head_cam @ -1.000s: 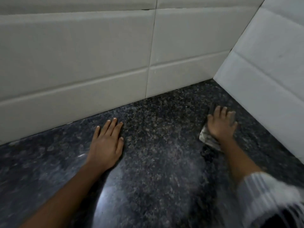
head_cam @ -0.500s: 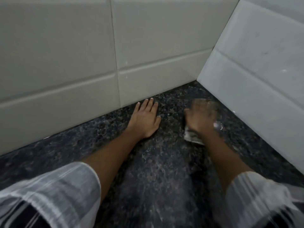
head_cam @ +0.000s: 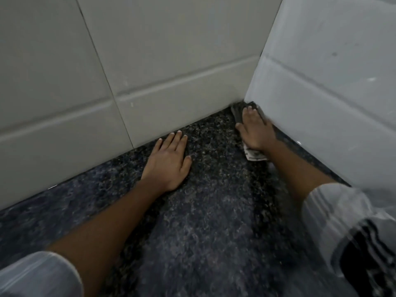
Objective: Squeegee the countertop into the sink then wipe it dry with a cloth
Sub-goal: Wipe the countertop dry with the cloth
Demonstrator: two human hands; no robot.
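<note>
The dark speckled granite countertop (head_cam: 214,211) fills the lower half of the view. My right hand (head_cam: 255,129) presses a small grey-and-white cloth (head_cam: 255,156) flat on the counter, deep in the corner where the two tiled walls meet; the cloth shows in front of the fingertips and behind the wrist. My left hand (head_cam: 169,161) lies flat on the counter with fingers spread, holding nothing, close to the foot of the back wall. No squeegee and no sink are in view.
White tiled walls close the counter in: the back wall (head_cam: 150,71) runs across the top and the side wall (head_cam: 332,82) stands on the right. Striped sleeves (head_cam: 353,228) cover both upper arms.
My right hand has pushed the cloth forward and right, from the open counter into the wall corner. My left hand stays flat on the counter, near the back wall since half a second ago.
</note>
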